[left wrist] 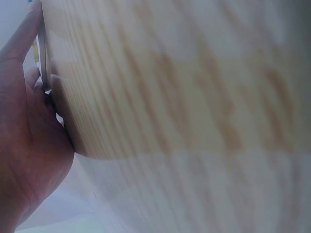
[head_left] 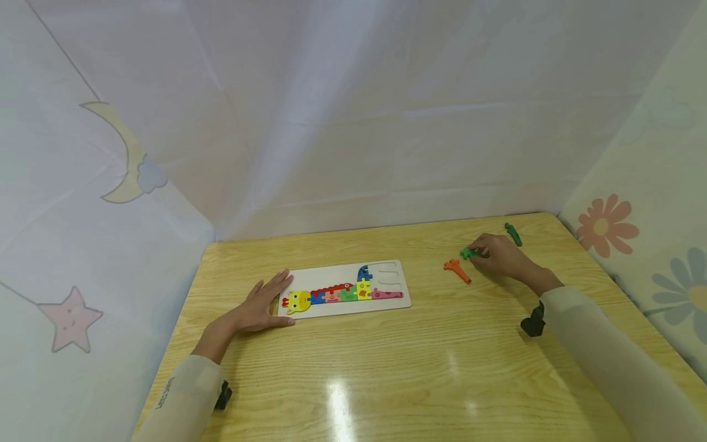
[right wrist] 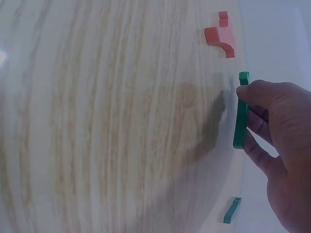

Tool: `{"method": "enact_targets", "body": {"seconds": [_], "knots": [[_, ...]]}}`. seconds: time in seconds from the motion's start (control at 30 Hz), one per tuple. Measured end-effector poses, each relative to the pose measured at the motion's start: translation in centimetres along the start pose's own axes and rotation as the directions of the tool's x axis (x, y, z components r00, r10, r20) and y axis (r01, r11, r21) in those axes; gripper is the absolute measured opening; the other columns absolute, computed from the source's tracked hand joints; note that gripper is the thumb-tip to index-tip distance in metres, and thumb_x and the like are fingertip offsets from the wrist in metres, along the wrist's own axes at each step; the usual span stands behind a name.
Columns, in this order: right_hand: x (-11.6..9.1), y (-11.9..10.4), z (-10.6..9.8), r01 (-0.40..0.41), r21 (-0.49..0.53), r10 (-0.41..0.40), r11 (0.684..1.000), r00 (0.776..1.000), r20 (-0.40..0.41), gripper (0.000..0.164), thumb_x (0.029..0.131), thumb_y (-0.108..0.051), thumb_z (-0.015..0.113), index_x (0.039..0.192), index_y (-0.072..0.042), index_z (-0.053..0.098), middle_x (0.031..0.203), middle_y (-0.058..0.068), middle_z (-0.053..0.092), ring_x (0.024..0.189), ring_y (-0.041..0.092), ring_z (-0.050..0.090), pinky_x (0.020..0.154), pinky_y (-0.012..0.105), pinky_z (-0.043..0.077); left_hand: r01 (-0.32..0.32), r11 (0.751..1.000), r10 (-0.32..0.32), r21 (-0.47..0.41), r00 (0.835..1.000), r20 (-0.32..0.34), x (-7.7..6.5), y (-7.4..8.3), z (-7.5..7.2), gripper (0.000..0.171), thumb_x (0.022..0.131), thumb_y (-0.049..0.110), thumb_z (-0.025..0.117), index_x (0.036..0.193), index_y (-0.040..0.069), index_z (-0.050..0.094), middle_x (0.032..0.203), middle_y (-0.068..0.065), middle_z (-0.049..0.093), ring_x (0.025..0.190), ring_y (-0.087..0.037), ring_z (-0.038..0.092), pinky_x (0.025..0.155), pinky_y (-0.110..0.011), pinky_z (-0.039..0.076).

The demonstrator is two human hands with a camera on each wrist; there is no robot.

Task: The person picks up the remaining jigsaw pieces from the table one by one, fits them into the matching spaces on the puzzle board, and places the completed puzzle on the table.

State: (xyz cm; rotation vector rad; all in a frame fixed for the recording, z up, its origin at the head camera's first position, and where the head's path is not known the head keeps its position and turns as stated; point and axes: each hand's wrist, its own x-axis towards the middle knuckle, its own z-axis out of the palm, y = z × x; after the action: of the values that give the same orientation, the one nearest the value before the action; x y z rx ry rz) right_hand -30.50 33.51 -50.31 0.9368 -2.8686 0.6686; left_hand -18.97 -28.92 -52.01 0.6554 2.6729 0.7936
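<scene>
Green puzzle piece (right wrist: 241, 112) is pinched, thumb vs. fingers, in R hand (head_left: 497, 256) over table (head_left: 359, 368), near orange piece (head_left: 457, 270); prob. light, stiff, best held by long edges. Board (head_left: 316, 277) is touched by L hand (head_left: 261, 308), fingers extended.

Pinches a slim green piece (right wrist: 241, 119) in the right hand (right wrist: 287, 127), with the thumb near its upper end and bent fingers behind it. Shows an orange-red piece (right wrist: 222, 38) with a knobbed end above the slim green piece, apart from it, and a smaller-looking green piece (right wrist: 232, 210) below it, also apart. Has a wood-grained tabletop (right wrist: 97, 116) spread to its left, with a dark shadow (right wrist: 211, 128) there, and a pale backdrop (right wrist: 277, 39) to its right.
</scene>
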Motion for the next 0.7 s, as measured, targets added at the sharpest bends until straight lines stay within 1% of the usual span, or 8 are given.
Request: {"method": "enact_targets", "body": {"seconds": [0.27,0.37,0.6,0.7], "knots": [[0.0,-0.5,-0.1,-0.013,-0.019,0.013,1.0,1.0,0.005,0.031,0.091,-0.003,0.083,0.119,0.007,0.075,0.106,0.017,0.072,0.09,0.033,0.072,0.075,0.049,0.063,0.004,1.0,-0.004,0.007,1.0,-0.001,0.0,0.0,0.0,0.108,0.092,0.047,0.08,0.169,0.004,0.02,0.178,-0.016,0.008,0.163,-0.041,0.009,0.127,-0.067,-0.005],[0.0,-0.6,-0.1,0.003,-0.03,-0.003,1.0,1.0,-0.006,0.032,0.089,-0.003,0.084,0.119,0.007,0.075,0.106,0.017,0.072,0.09,0.032,0.072,0.074,0.047,0.064,0.004,1.0,-0.004,0.008,1.0,0.002,0.0,0.1,0.1,0.108,0.092,0.047,0.08,0.169,0.004,0.019,0.178,-0.016,0.008,0.163,-0.041,0.009,0.127,-0.067,-0.005],[0.4,-1.1,-0.2,0.07,-0.076,-0.074,0.995,0.996,-0.048,0.031,0.086,-0.001,0.086,0.115,0.007,0.076,0.103,0.017,0.073,0.085,0.03,0.073,0.069,0.044,0.062,0.006,1.0,-0.006,0.01,1.0,-0.001,0.0,-0.1,0.1,0.108,0.091,0.048,0.08,0.169,0.005,0.019,0.178,-0.016,0.008,0.163,-0.04,0.009,0.127,-0.066,-0.005],[0.4,-1.4,-0.3,0.078,-0.079,-0.082,0.994,0.995,-0.052,0.031,0.087,-0.002,0.086,0.115,0.006,0.076,0.103,0.017,0.072,0.084,0.029,0.072,0.068,0.043,0.061,0.007,1.0,-0.007,0.013,1.0,-0.002,0.0,-0.2,0.2,0.108,0.091,0.049,0.08,0.169,0.005,0.02,0.178,-0.016,0.008,0.163,-0.04,0.009,0.127,-0.066,-0.005]]}}
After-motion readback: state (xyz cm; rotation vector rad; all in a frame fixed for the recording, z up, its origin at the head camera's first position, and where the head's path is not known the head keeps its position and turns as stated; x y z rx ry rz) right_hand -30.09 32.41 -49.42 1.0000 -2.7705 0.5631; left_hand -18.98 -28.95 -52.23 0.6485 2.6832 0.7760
